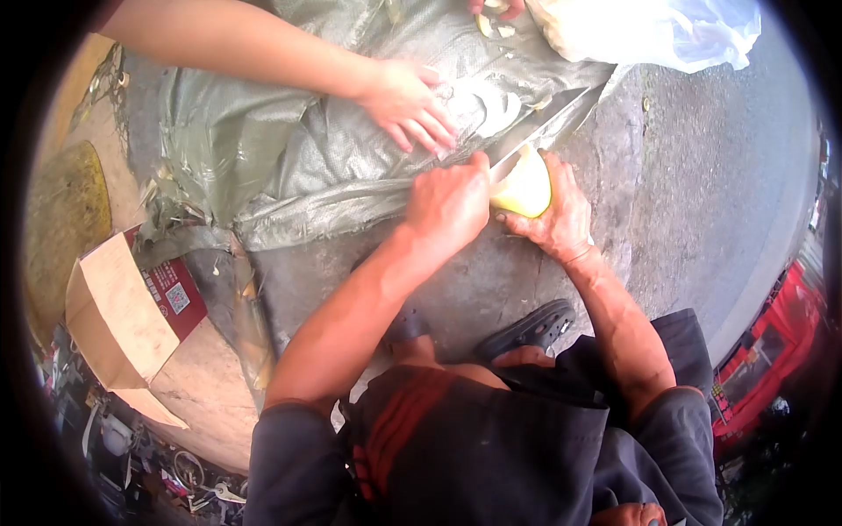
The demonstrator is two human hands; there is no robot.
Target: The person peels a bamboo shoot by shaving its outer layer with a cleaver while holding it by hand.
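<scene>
My left hand [449,200] is closed in a fist, with a long narrow knife [542,130] coming out of it toward the upper right. Its handle is hidden inside the fist. Fingers of my right hand [561,210] wrap round the side of a yellow piece with a pale, bright face [526,186], perhaps fruit; glare hides its exact kind. The piece sits between my two hands, close beside the blade. Beyond them, another person's hand [410,103] lies with spread fingers next to glaring white pieces [491,107] on a grey-green woven sheet [289,167].
At the top, another hand [498,7] is near small pale pieces [506,31] and a white plastic bag [667,35]. An opened cardboard box [123,307] stands at left. Below me are dark clogs [531,330] on concrete. Road surface [719,167] runs along the right.
</scene>
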